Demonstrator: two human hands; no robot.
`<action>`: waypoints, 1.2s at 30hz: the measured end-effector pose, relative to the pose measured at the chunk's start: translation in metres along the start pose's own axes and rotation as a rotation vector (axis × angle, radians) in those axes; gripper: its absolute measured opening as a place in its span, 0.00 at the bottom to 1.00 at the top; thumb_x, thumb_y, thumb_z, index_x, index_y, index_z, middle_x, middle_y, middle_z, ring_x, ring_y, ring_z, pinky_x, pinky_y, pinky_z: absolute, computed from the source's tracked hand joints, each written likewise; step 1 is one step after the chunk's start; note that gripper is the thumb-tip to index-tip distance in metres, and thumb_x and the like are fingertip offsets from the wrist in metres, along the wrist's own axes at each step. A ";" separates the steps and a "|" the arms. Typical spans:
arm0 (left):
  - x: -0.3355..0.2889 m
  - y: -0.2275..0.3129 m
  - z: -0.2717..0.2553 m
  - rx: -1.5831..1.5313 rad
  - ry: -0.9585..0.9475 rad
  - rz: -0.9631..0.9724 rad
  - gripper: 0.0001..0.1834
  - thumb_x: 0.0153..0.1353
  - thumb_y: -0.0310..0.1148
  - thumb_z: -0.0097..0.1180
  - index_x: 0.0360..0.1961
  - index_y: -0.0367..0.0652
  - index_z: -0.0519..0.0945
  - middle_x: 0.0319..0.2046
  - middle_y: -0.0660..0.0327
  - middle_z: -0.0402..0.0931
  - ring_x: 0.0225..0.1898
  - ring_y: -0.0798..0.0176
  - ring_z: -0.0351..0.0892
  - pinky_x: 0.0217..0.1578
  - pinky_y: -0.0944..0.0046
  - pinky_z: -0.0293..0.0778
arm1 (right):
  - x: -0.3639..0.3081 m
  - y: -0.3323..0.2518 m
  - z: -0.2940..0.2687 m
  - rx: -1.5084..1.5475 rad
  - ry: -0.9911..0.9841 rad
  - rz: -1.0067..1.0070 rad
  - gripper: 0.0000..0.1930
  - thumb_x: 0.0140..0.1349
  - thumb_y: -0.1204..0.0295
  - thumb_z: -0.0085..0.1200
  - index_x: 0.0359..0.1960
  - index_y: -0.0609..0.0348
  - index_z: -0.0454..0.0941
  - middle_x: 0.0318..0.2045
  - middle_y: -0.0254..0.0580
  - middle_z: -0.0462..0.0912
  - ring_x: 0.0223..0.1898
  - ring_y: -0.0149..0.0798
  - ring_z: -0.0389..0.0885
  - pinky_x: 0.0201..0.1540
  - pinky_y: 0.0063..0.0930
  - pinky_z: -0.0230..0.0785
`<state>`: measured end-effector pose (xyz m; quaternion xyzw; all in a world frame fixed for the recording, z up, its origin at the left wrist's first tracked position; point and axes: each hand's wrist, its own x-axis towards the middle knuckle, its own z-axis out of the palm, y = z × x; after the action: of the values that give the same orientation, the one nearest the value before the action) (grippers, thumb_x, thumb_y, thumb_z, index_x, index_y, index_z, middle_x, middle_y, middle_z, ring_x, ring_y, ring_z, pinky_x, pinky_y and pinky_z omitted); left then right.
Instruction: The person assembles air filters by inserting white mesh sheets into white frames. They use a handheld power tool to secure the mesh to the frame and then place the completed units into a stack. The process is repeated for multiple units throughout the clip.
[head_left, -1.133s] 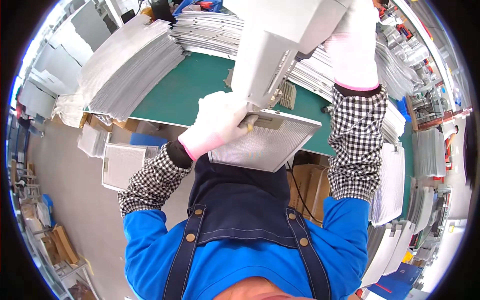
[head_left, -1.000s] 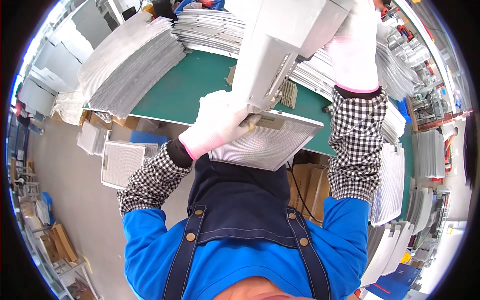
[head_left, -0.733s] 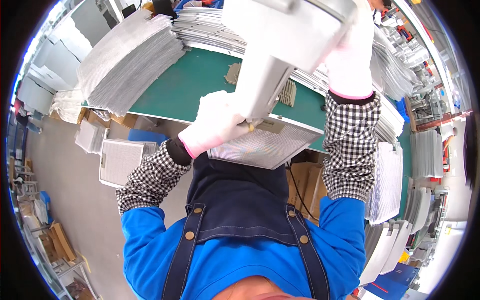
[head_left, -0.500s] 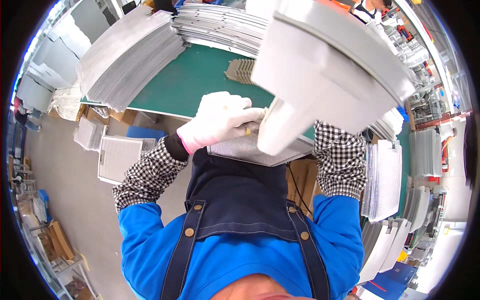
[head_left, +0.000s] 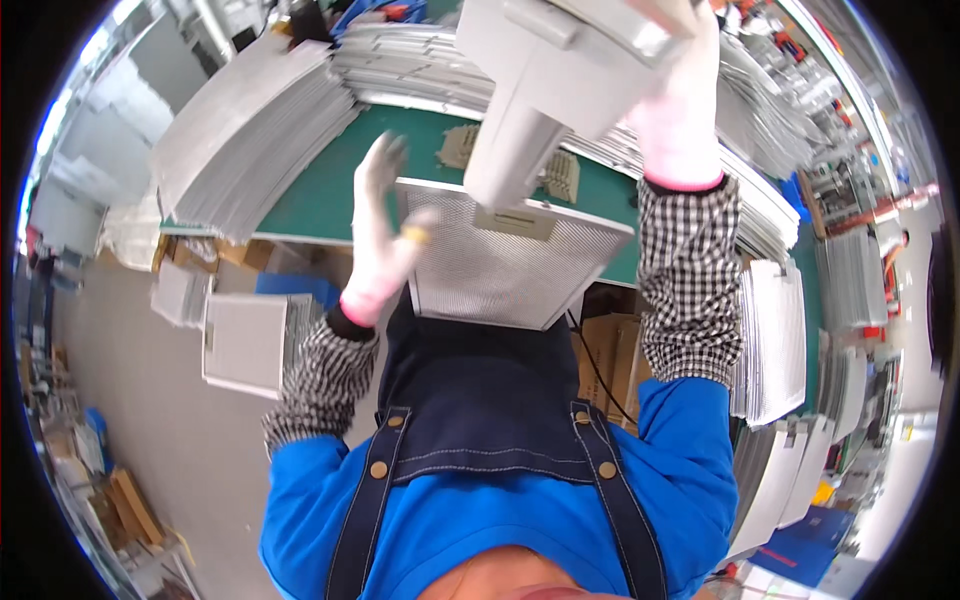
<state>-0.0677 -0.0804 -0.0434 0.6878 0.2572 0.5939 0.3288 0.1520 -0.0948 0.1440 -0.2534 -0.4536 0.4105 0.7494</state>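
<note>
A rectangular metal mesh panel point(head_left: 480, 265) with a thin silver frame leans against the edge of the green table, close to my apron. A beige plate point(head_left: 515, 223) sits at its upper edge. My left hand point(head_left: 385, 225), in a white glove with a pink cuff, is beside the panel's left corner, fingers apart and blurred. Above the panel, a light-grey machine head point(head_left: 560, 70) points its narrow nose downward. My right hand point(head_left: 688, 115), gloved too, is raised at the right side of this machine, its fingers mostly hidden behind the housing.
Small beige plates point(head_left: 458, 147) stand in a row on the green table point(head_left: 310, 180). Tall stacks of mesh panels point(head_left: 250, 130) rise at the left, and more panels point(head_left: 770, 340) stand at the right. Further panels point(head_left: 243, 345) stand low at the left, near a blue box point(head_left: 298, 288).
My left hand has left the machine's nose and moved left, its fingers opening. My right hand has come into view beside the machine. More of the mesh panel and its beige plate now shows.
</note>
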 end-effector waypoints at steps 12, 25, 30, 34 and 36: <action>0.000 -0.059 -0.033 -0.228 0.105 -0.658 0.20 0.74 0.42 0.51 0.46 0.31 0.80 0.34 0.64 0.78 0.32 0.74 0.73 0.31 0.71 0.71 | 0.082 -0.071 -0.157 -1.023 0.111 -0.263 0.21 0.73 0.63 0.51 0.60 0.64 0.73 0.53 0.44 0.78 0.55 0.35 0.74 0.59 0.29 0.64; 0.079 -0.074 -0.049 -0.163 0.472 -0.610 0.25 0.73 0.44 0.51 0.56 0.29 0.77 0.42 0.60 0.80 0.44 0.69 0.73 0.47 0.64 0.72 | 0.065 -0.043 -0.604 -1.918 0.472 0.561 0.37 0.61 0.47 0.62 0.49 0.81 0.78 0.49 0.72 0.81 0.53 0.61 0.80 0.58 0.43 0.69; 0.051 -0.014 -0.123 0.174 0.696 -0.273 0.24 0.72 0.44 0.54 0.55 0.31 0.78 0.44 0.58 0.81 0.45 0.68 0.74 0.50 0.66 0.71 | 0.101 -0.031 -0.540 -2.369 0.340 0.663 0.28 0.64 0.53 0.57 0.51 0.72 0.77 0.51 0.68 0.81 0.55 0.62 0.79 0.57 0.50 0.71; 0.015 -0.006 -0.235 0.563 0.959 -0.052 0.24 0.73 0.43 0.52 0.56 0.32 0.77 0.47 0.55 0.81 0.47 0.64 0.77 0.53 0.65 0.71 | 0.091 -0.108 -0.597 -3.152 -0.131 -0.080 0.09 0.64 0.76 0.49 0.37 0.53 0.83 0.33 0.43 0.84 0.32 0.46 0.83 0.35 0.45 0.78; -0.020 -0.013 -0.301 0.577 1.188 -0.074 0.23 0.73 0.41 0.51 0.56 0.31 0.77 0.46 0.54 0.81 0.47 0.63 0.77 0.53 0.65 0.71 | 0.081 -0.142 -0.609 -2.733 -0.001 -0.201 0.11 0.65 0.76 0.49 0.47 0.54 0.78 0.44 0.45 0.80 0.43 0.46 0.79 0.47 0.42 0.72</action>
<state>-0.3679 -0.0430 -0.0426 0.2943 0.5672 0.7678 -0.0464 0.7675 -0.1072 0.0094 -0.7501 -0.5100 -0.4154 -0.0691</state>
